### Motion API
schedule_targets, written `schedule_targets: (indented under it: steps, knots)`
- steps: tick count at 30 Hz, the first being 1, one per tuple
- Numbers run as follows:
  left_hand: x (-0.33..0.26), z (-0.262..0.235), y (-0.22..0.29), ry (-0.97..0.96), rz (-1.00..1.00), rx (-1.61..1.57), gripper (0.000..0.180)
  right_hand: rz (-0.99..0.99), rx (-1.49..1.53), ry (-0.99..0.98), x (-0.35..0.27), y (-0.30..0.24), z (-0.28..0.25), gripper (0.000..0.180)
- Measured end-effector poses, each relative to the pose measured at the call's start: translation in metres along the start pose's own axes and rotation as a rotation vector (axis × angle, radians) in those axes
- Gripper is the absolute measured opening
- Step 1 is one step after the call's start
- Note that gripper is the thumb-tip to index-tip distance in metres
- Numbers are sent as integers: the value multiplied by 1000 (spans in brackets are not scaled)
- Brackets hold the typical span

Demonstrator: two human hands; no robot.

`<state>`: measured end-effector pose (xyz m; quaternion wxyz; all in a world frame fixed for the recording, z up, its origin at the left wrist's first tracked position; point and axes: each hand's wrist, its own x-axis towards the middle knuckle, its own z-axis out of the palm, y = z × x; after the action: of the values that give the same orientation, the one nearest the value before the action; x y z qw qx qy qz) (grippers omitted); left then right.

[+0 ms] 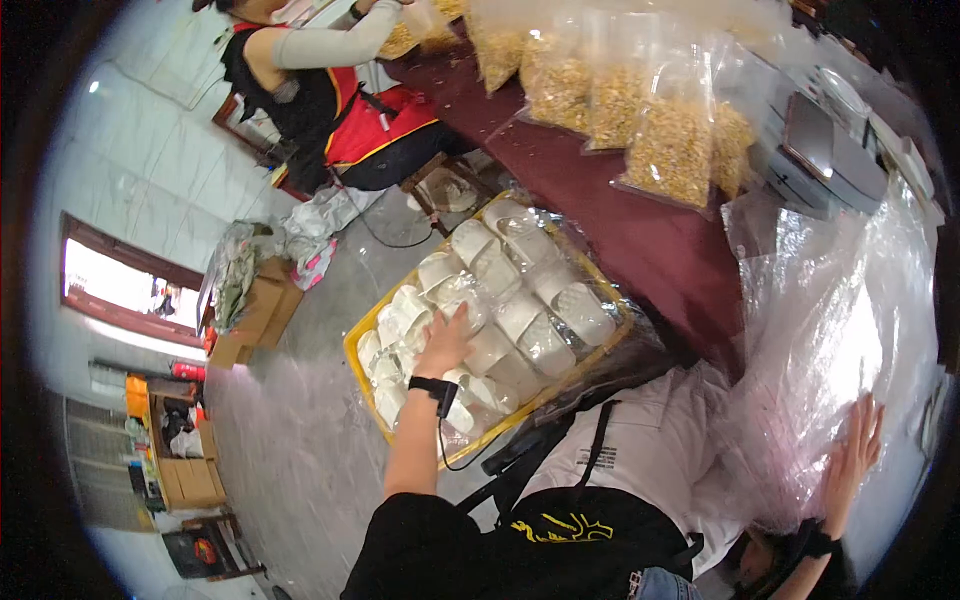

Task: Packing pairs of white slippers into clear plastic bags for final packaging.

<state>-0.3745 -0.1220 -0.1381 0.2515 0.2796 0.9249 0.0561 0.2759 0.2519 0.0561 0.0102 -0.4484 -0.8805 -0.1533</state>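
Resting flat with fingers spread, the right hand (pixel 855 450) is pressing clear plastic sheeting (pixel 830 340) beside the maroon tabletop (pixel 650 240). Left of that tabletop, the left hand (pixel 445 340) is reaching, fingers loosely open, onto wrapped white rolls (pixel 520 300) in a yellow crate (pixel 352 350).

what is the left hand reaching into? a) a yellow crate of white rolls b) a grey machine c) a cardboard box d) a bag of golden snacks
a: the left hand rests on the wrapped white rolls in the yellow crate, while the right hand presses on clear plastic sheeting.
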Motion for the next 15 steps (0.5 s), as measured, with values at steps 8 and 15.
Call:
schedule_targets:
  steps: [8, 15]
  knots:
    - [-22, -55, 67, 198, 150, 289, 85, 115, 286, -91, 6, -8, -14, 61]
    - [-76, -103, 224, 404, 534, -177, 31, 55, 284, -10, 9, -13, -18, 66]
